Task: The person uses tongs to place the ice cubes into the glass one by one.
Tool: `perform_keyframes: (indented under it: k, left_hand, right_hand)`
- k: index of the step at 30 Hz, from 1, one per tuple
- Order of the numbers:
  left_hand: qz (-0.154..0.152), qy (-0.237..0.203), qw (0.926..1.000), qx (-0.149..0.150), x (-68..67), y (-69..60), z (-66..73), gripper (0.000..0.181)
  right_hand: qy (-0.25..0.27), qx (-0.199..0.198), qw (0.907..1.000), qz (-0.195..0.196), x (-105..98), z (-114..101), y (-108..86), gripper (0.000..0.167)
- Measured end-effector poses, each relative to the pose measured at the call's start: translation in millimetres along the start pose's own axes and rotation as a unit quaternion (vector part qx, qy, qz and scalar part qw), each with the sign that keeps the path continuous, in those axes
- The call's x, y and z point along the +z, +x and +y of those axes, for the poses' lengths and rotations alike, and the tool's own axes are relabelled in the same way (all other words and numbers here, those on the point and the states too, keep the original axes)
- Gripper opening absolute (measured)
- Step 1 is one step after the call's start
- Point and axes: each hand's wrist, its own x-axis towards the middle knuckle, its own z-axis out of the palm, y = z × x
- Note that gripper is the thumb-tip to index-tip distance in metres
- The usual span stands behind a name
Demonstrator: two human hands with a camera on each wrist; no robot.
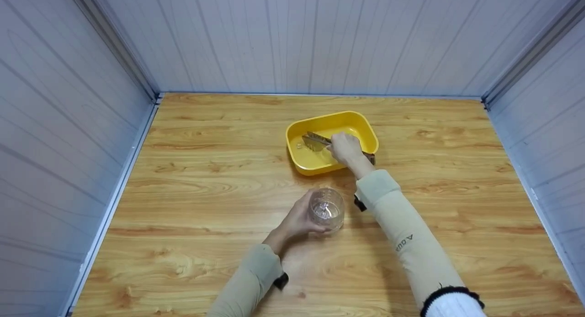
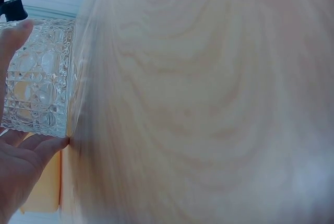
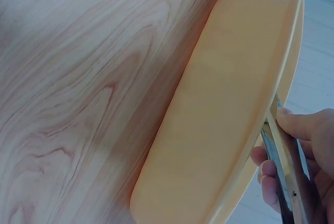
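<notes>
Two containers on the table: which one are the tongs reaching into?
The yellow tub, the farther one: the tongs in the right hand reach into it. The other is the clear glass, gripped by the left hand.

room left of tub (image 1: 315, 170), glass (image 1: 327, 209) in front

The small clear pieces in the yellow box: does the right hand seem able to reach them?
Probably yes: the right hand holds tongs extending into the box, and nothing visible covers the pieces.

Even light leaves glints in the glass tumbler (image 1: 327, 211) and soft shadows on the tabletop (image 1: 205, 180); both wrist views look washed-out, the left one hazily blurred.
</notes>
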Motion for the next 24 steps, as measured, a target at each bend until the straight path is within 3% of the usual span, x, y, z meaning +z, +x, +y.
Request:
perform_keyframes:
  k: [5,14,24]
  left_hand:
    - [-0.001,0.002,1.0000,-0.009,0.6,0.2,3.1,0.103]
    - [-0.006,-0.009,0.9999,0.008,-6.4,-3.2,37.2,0.092]
    - [-0.010,-0.026,0.9996,0.009,-6.4,-3.3,34.5,0.091]
  right_hand:
    - [0.001,0.005,1.0000,-0.001,0,-2,0.2,0.025]
    - [0.002,0.001,0.9998,0.019,1,-2,-1.1,0.024]
    - [0.009,0.002,0.9997,0.021,3,-1,-1.5,0.024]
